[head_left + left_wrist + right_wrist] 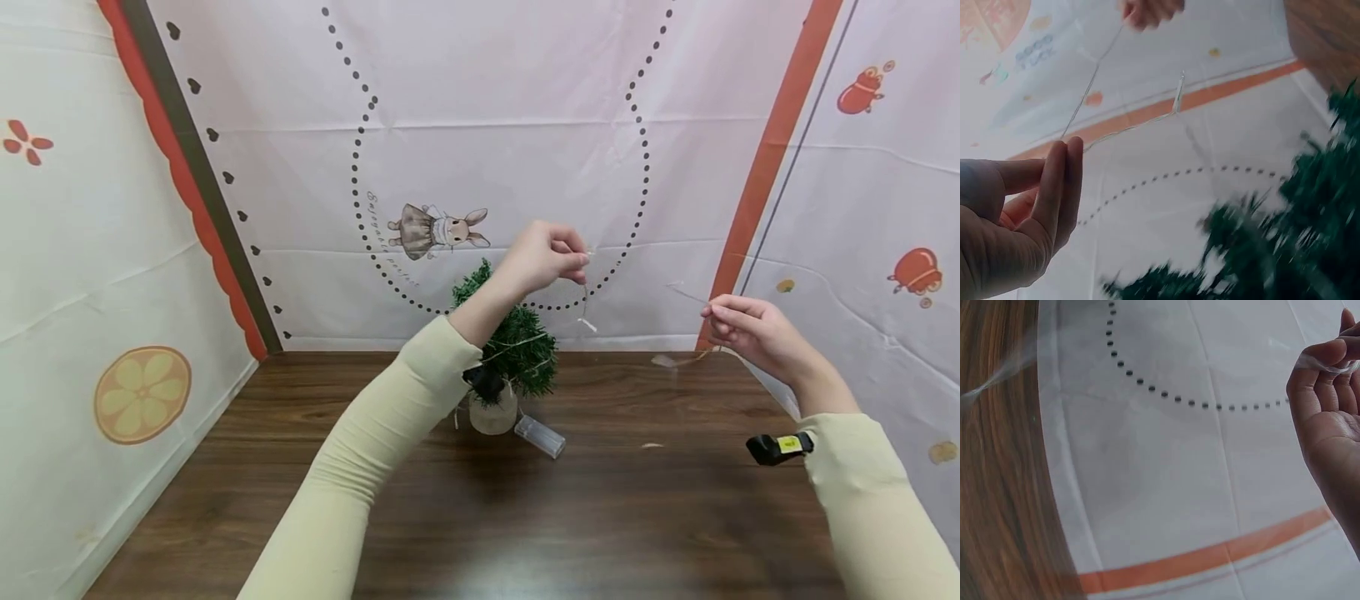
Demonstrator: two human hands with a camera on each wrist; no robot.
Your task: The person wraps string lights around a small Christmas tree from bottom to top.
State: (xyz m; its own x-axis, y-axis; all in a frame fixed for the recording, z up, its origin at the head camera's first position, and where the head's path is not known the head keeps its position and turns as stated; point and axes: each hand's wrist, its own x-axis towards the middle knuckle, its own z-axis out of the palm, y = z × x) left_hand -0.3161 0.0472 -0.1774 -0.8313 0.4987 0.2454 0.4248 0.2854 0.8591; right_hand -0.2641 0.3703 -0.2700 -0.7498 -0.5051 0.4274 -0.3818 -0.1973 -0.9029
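Observation:
My left hand (547, 257) is raised above and right of a small artificial Christmas tree (534, 357), pinching a thin wire light string (1094, 78) between thumb and fingertips. A short length with a pale tip (1179, 90) sticks out from those fingers. Farther right, my right hand (753, 333) pinches another part of the strand between thumb and forefinger, fingers curled. In the left wrist view the wire runs taut between both hands. A loose blurred end (663, 361) dangles below the right hand. Some strands cross the tree's branches.
The tree stands in a pale pot (492, 415) on a dark wooden table (645, 517). A clear battery box (540, 436) lies beside the pot. A small pale scrap (652, 445) lies to its right. Printed cloth (495, 83) hangs behind and at both sides.

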